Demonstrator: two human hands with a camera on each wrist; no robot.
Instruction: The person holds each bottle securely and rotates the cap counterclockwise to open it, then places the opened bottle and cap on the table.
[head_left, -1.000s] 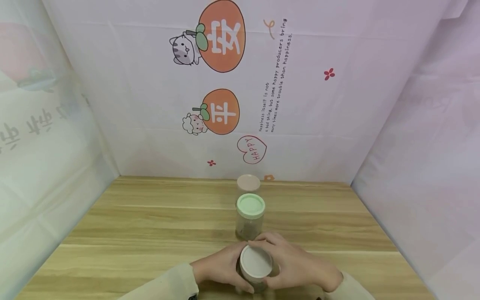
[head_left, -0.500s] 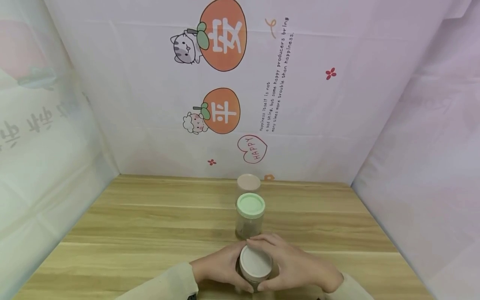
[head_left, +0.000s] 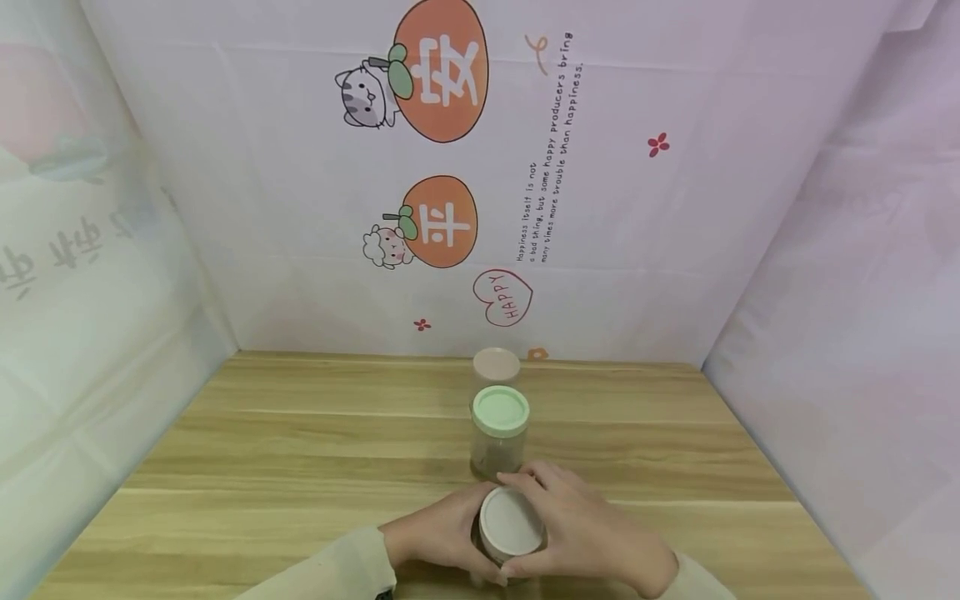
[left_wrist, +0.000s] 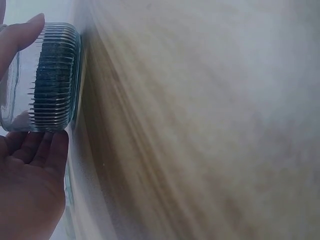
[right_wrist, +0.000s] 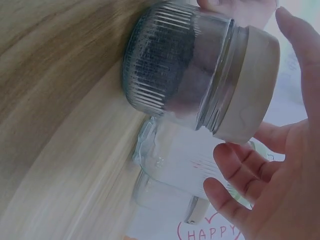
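Note:
A ribbed glass jar [right_wrist: 162,62] with dark, grain-like contents at its bottom stands upright on the table, capped by a pale beige lid [head_left: 512,521]. My left hand [head_left: 446,529] grips the glass body from the left; in the left wrist view its thumb and fingers lie on opposite sides of the jar [left_wrist: 55,75]. My right hand [head_left: 588,533] spans the lid from the right, thumb on the near side and fingers on the far side. The right wrist view shows some glass neck between lid and body.
Just beyond the hands is a jar [head_left: 498,450] with a light green lid [head_left: 501,410]. Behind it, close to the printed white cloth wall [head_left: 322,292], another jar has a pinkish lid [head_left: 496,365]. More white cloth encloses the wood-grain table [head_left: 300,433] at both sides.
My right thumb has slid left along the near side of the lid, towards the left thumb, and the right hand has turned slightly. The left hand and the other jars stay put.

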